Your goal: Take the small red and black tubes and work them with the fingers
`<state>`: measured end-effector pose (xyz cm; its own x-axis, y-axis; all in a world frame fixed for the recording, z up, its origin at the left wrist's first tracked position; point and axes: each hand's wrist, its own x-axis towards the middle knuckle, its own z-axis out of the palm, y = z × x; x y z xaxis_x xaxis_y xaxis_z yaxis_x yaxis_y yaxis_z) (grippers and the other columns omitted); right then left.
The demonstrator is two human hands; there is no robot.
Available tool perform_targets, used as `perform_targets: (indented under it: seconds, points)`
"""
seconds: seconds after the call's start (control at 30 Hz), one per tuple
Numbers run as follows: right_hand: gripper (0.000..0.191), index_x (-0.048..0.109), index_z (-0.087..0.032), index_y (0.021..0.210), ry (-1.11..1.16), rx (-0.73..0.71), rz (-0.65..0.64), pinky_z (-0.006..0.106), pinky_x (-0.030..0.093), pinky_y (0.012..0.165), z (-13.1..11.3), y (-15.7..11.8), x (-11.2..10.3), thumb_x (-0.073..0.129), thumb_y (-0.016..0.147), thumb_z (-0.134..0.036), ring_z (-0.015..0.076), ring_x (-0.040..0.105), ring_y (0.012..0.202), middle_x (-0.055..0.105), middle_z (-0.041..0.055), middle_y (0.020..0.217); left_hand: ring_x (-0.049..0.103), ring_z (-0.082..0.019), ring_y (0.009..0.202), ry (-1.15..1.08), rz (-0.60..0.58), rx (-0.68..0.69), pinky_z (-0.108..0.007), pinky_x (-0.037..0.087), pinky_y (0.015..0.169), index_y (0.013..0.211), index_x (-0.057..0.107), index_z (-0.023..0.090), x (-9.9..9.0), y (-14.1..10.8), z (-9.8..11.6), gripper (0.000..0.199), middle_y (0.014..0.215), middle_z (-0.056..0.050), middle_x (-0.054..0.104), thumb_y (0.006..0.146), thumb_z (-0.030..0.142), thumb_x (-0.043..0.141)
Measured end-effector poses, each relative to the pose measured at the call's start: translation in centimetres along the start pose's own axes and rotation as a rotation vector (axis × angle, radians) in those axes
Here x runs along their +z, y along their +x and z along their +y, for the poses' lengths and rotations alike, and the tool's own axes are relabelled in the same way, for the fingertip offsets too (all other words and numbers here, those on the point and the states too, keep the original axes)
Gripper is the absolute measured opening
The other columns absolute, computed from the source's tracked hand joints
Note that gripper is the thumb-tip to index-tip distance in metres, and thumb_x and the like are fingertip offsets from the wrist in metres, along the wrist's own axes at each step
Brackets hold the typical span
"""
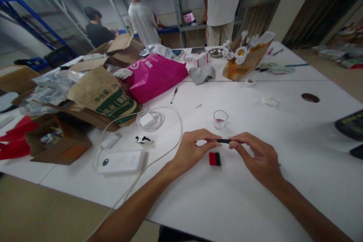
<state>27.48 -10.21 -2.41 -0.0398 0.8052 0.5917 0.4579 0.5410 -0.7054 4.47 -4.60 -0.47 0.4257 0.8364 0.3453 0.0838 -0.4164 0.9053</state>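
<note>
A short, slim black stick [224, 141] is held level above the white table [249, 200]. My left hand [194, 145] pinches its left end between thumb and fingers. At the other end, my right hand [256, 155] grips it the same way. Just below, several similar short red and black sticks [214, 159] lie side by side on the tabletop. Beyond my fingertips stands a small clear round cup [220, 119] with something little and red in it. What the stick is for cannot be made out.
To the left lie a white power bank [121, 162], a coiled white cable [150, 119] and a cardboard box [58, 141]. A magenta bag [157, 73] and a brown paper sack [103, 96] sit further back. A dark object [351, 125] is at the right edge. Other people stand behind.
</note>
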Motion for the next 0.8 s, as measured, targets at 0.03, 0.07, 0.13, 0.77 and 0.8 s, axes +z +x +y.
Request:
perform_targets:
  seconds: [0.03,0.07,0.13,0.77,0.8]
  points:
    - [0.009,0.079,-0.025,0.109,0.003,0.005,0.0,0.029,0.06,0.078,-0.12,0.09,-0.01,0.076,0.104,-0.018,0.0169,0.077,0.082,0.079,0.0014,0.091,0.082,-0.018,0.092,0.016,0.004,0.036,-0.027,0.065,0.088,0.107,0.091,0.022,0.03,-0.06,-0.03,0.013,0.102,-0.006,0.088,0.095,0.021,0.09]
    - [0.007,0.079,-0.025,0.107,0.006,0.009,0.0,0.028,0.06,0.076,-0.25,0.19,-0.03,0.076,0.104,-0.018,0.0163,0.076,0.08,0.078,0.0006,0.088,0.083,-0.018,0.093,0.03,0.006,0.074,-0.027,0.065,0.089,0.108,0.091,0.022,0.05,-0.12,-0.07,0.013,0.103,-0.006,0.088,0.096,0.02,0.088]
    - [0.007,0.078,-0.024,0.103,0.009,0.02,-0.003,0.027,0.058,0.074,-0.49,0.34,-0.05,0.074,0.105,-0.019,0.0151,0.075,0.075,0.076,-0.0007,0.084,0.083,-0.018,0.094,0.061,0.01,0.147,-0.027,0.066,0.09,0.111,0.09,0.021,0.1,-0.24,-0.17,0.014,0.105,-0.007,0.088,0.098,0.019,0.086]
    - [0.02,0.078,-0.026,0.122,0.005,-0.02,-0.027,0.031,0.064,0.079,0.27,-0.13,-0.06,0.077,0.103,-0.018,0.0194,0.078,0.087,0.082,0.0052,0.103,0.08,-0.02,0.091,-0.012,-0.011,-0.108,-0.028,0.063,0.084,0.109,0.091,0.02,0.0,-0.07,-0.19,0.02,0.099,-0.007,0.087,0.096,0.035,0.089]
    - [0.022,0.078,-0.026,0.123,0.01,-0.032,-0.037,0.032,0.064,0.08,0.27,-0.12,-0.09,0.076,0.103,-0.017,0.0195,0.078,0.088,0.082,0.0053,0.103,0.08,-0.02,0.092,-0.023,-0.009,-0.114,-0.028,0.062,0.084,0.109,0.091,0.02,-0.01,-0.04,-0.23,0.02,0.099,-0.007,0.087,0.096,0.035,0.089]
